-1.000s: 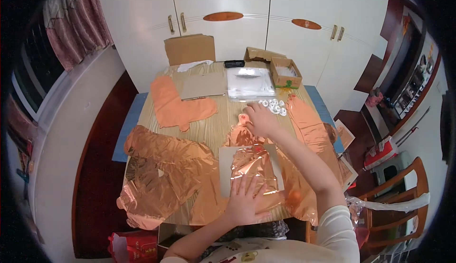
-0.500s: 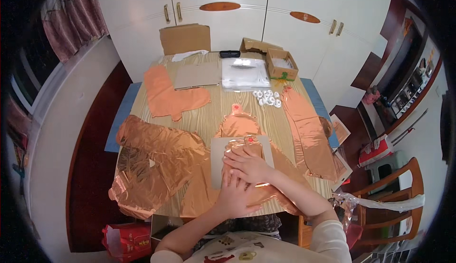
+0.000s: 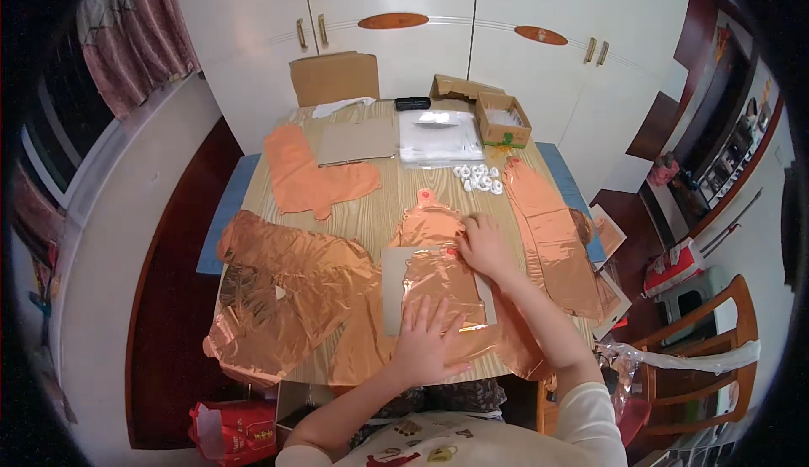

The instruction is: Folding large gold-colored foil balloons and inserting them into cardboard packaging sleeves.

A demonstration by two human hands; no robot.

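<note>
A copper-coloured foil balloon, uninflated, lies folded over a grey cardboard sheet at the table's near middle. Its flat tabbed part extends beyond the sheet's far edge. My left hand rests on the foil's lower part, fingers spread. At the upper right, my right hand has bent fingers closed at the foil's edge, beside a small red mark; its fingertips are partly hidden. More flat foil balloons lie around: a large crumpled one at left, a matte one farther back, and a long one at right.
Toward the back are a cardboard sheet, a stack of clear plastic bags, several white coils, a small open carton and a black object. A wooden chair stands right; a red bag sits lower left.
My right hand has lifted off the middle of the folded foil and moved away to its upper right edge. My left hand stays on the lower part. The view has shifted slightly.
</note>
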